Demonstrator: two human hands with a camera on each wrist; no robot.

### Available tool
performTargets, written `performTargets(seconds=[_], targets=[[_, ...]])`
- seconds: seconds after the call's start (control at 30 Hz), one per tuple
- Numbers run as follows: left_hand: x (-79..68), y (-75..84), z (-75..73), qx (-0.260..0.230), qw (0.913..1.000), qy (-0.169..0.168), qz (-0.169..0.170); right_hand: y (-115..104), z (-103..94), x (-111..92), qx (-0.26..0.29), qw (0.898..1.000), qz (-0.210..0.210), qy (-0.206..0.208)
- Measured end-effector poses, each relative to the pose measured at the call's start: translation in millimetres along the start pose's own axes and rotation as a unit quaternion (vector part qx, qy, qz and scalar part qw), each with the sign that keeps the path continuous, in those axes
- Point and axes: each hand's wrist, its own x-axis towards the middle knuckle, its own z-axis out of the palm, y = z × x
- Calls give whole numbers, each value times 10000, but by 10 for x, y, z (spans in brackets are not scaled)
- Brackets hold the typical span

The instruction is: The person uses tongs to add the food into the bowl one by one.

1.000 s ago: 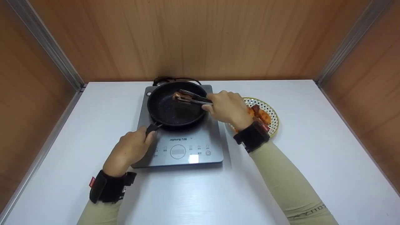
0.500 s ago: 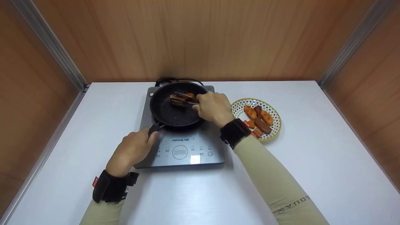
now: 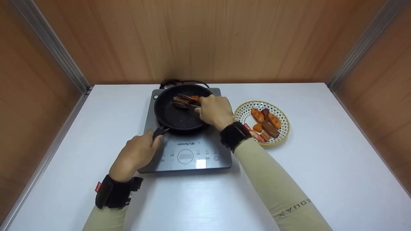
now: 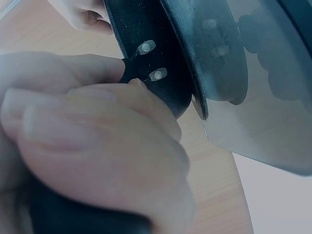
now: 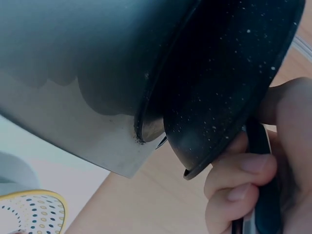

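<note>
Two hands [image 3: 136,152] [image 3: 216,110], one pan [image 3: 181,119], one pair of tongs [image 5: 269,195], one plate [image 3: 284,123], one cooktop [image 3: 175,165]

Khaki sleeves [image 3: 266,173], dark lettering [image 3: 294,208] on the right one, black wrist straps [image 3: 110,194], small red tags [image 3: 98,187]

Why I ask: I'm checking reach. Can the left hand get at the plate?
Likely not easily: the left hand grips the pan handle, and the right arm lies between it and the plate.

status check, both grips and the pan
Left grip holding handle. Right grip holding tongs. Pan on cooker, food inside. No obstruction seen.
</note>
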Motion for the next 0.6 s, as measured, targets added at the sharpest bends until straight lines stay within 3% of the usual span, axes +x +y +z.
performTargets(seconds=[0.6], targets=[[4, -9, -1, -48, 10000, -3, -39, 17, 27, -52, 21, 9998, 47, 192]])
